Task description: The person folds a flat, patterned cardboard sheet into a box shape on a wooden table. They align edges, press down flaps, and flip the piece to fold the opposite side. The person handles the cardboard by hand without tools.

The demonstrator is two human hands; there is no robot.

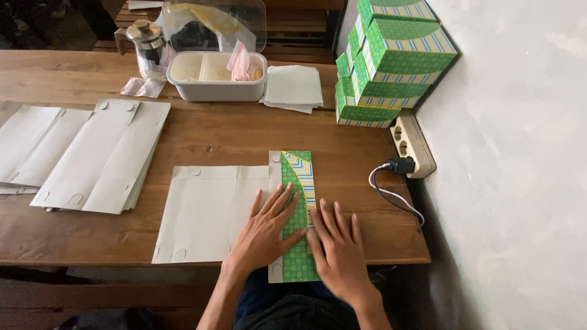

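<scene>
Both hands flat on folded flap

Lower part of green folded flap hidden under left hand and right hand. Far left of hands, flat white sheets cut by frame edge. Beyond hands, glass jar contents unclear; items in white tray too small to tell. Stacked green boxes cut by top edge. Forearms leave frame at bottom.
</scene>
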